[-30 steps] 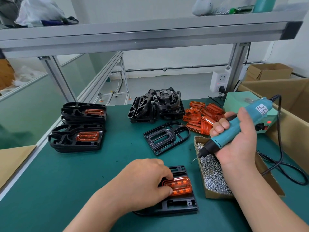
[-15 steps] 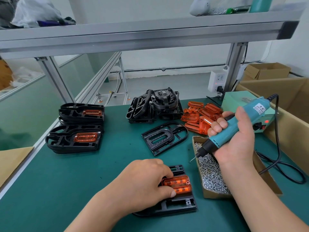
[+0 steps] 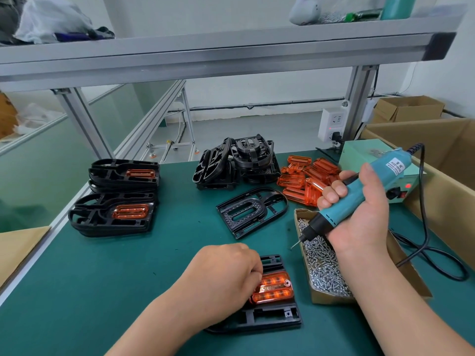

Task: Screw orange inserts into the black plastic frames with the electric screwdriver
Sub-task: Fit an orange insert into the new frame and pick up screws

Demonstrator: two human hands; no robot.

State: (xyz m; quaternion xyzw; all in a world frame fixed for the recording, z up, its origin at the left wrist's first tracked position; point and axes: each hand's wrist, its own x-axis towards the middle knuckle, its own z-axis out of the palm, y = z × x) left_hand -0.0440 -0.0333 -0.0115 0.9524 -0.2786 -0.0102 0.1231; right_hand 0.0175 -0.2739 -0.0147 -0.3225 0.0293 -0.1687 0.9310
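Head view — left hand [image 3: 226,281] lies over the black frame [image 3: 270,314] at the near edge of the surface [image 3: 128,278]. Its grip is curled down on the left end of the orange insert [image 3: 275,289] seated in that frame. Fingertips are hidden, so pinch or mere press cannot be told. One screw head [image 3: 286,281] shows at the insert's right end.

Right hand [image 3: 359,217] holds the electric screwdriver [image 3: 331,217] aloft, grip wrapped round the teal barrel. The bit slants down-left near the tray's left rim, clear of the frame.

Handling, as judged:
- Frame is light, stiff, thin-ribbed moulded plastic, likely to skate under driver torque. Hold it flat by the outer rim, weight down.
- Insert looks glossy and hard, probably brittle round the screw holes. Steady it by the long edges, away from the bit.
- Driver wants a full-fist hold mid-barrel; its cord [image 3: 426,253] trails right.

Containers:
- Shallow cardboard tray [image 3: 331,299], just right of the frame, holds a heap of small silver screws [image 3: 323,265].
- Large cardboard box [image 3: 437,140] along the right edge — contents not visible.
- Loose inserts [image 3: 305,176] lie piled beyond the tray, uncontained, with a frame heap [image 3: 239,163] beside them.
- One bare frame [image 3: 252,211] lies between heap and hand.
- Finished stacks [image 3: 115,199] sit far left.
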